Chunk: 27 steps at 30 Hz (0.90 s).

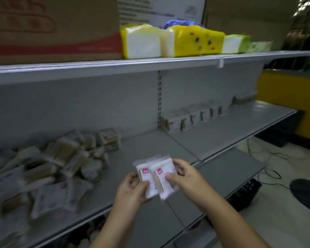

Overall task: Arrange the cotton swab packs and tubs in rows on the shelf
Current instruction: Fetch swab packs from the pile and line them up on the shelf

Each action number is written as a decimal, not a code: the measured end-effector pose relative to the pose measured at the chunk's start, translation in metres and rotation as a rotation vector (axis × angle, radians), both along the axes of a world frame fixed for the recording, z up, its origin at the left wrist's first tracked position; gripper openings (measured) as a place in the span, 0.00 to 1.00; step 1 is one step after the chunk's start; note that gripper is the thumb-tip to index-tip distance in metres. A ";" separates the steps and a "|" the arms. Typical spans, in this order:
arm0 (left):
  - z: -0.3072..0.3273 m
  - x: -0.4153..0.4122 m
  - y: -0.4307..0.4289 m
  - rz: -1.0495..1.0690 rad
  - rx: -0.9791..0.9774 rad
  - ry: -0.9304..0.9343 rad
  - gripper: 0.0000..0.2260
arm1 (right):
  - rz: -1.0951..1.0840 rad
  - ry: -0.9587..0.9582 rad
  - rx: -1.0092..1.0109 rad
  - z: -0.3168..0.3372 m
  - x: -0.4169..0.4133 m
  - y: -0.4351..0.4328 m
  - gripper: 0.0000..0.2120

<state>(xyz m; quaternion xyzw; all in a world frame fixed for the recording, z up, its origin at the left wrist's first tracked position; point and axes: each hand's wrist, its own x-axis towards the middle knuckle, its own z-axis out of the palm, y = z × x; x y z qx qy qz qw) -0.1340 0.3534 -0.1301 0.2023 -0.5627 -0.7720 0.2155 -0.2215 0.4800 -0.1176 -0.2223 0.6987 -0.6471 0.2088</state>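
Step in hand: two flat swab packs held over the shelf front. Left hand grips the left pack, right hand pinches the right one. Unsorted pile at left; started row at back right. Next, prob.: extend the row, packs upright.

Shelf before you: grey metal shelf, two panels side by side.
Your left: blurred heap of clear cotton swab packs, lying at all angles; a clear square tub at its back edge.
Your right: row of small packs standing along the back wall.
Above: grey upper shelf bearing a brown cardboard box beside yellow and green tissue packs.
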 end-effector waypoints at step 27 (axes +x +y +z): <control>-0.037 -0.310 0.043 0.201 -0.216 -0.131 0.13 | -0.326 0.348 0.236 -0.033 -0.313 0.083 0.12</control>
